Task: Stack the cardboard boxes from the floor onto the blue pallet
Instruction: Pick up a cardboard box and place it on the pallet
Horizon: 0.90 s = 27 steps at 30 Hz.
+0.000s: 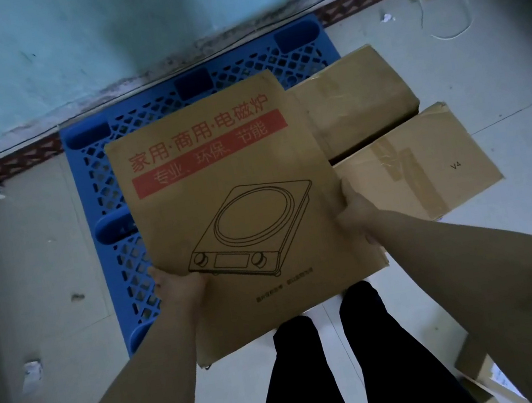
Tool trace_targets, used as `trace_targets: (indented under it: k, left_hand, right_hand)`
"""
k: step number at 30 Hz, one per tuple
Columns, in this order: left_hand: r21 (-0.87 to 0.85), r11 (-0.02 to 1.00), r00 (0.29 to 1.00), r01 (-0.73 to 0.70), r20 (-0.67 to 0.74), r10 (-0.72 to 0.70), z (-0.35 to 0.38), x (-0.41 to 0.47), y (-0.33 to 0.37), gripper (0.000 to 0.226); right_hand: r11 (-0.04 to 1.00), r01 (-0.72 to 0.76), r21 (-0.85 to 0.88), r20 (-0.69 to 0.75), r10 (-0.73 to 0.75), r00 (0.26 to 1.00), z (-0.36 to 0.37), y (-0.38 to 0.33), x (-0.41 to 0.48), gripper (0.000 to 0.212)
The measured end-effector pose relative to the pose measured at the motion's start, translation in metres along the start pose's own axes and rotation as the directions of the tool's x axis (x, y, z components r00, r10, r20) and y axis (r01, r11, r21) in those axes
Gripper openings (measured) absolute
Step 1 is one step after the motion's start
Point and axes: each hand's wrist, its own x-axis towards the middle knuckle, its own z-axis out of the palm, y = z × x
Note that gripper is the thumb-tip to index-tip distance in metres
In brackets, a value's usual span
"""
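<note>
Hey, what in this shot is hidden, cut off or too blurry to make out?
Head view:
- Blue plastic lattice pallet: middle hidden by the large printed cardboard box.
- Left hand and right hand: fingers partly hidden by that box.
- Small black print beneath the cooker drawing: blurred.
- Brown cardboard box at lower right: cut off by the frame edge.

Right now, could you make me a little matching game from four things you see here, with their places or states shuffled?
Things:
1 stove-print box
2 blue pallet
3 V4 box
4 pale scrap

States:
a lying on the floor, far left
b along the wall
c gripped by left hand and right hand
d taped, right of the held box

Pairs: 1-c, 2-b, 3-d, 4-a.
</note>
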Motion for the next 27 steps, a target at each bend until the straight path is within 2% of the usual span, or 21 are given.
trace_targets:
  k: [5, 7, 9, 11, 15, 18, 20, 24, 27]
  left_hand:
    - [0.024, 0.999, 0.999, 0.038, 0.006, -0.038, 0.005, -0.001, 0.005, 0.113]
    - [0.102, 0.993, 0.998, 0.061, -0.027, -0.059, 0.004, -0.009, 0.012, 0.108]
    - [0.206, 0.977, 0.994, 0.059, -0.104, -0.038, 0.002, -0.021, 0.024, 0.097]
    - [0.289, 0.957, 0.991, -0.012, -0.127, 0.051, 0.004, -0.035, 0.043, 0.082]
    - [0.29, 0.937, 0.981, -0.193, 0.088, 0.175, 0.01, -0.064, 0.088, 0.053]
    - [0.3, 0.891, 0.929, -0.341, 0.251, 0.271, 0.013, -0.09, 0.116, 0.041]
    - [0.285, 0.858, 0.884, -0.427, 0.33, 0.33, 0.013, -0.106, 0.129, 0.034]
    - [0.208, 0.833, 0.807, -0.512, 0.447, 0.385, 0.016, -0.134, 0.141, 0.032]
    - [0.229, 0.809, 0.78, -0.541, 0.496, 0.382, 0.019, -0.151, 0.146, 0.027]
  right_hand:
    - [0.998, 0.034, -0.061, 0.021, -0.033, 0.999, -0.005, 0.0, 0.001, 0.093]
    - [0.994, 0.059, -0.093, 0.02, -0.058, 0.998, -0.008, -0.001, -0.002, 0.091]
    - [0.987, 0.111, -0.115, -0.035, -0.116, 0.993, -0.013, -0.005, -0.009, 0.081]
    - [0.977, 0.165, -0.133, -0.118, -0.181, 0.976, -0.018, -0.013, -0.021, 0.065]
    - [0.955, 0.242, -0.174, -0.169, -0.271, 0.948, -0.025, -0.024, -0.047, 0.039]
    - [0.965, 0.249, -0.079, -0.216, -0.26, 0.941, -0.034, -0.029, -0.063, 0.022]
    - [0.959, 0.27, -0.086, -0.233, -0.283, 0.931, -0.042, -0.032, -0.079, 0.014]
    - [0.949, 0.308, -0.071, -0.311, -0.314, 0.897, -0.051, -0.029, -0.11, 0.01]
    - [0.95, 0.311, -0.007, -0.367, -0.292, 0.883, -0.052, -0.017, -0.124, 0.017]
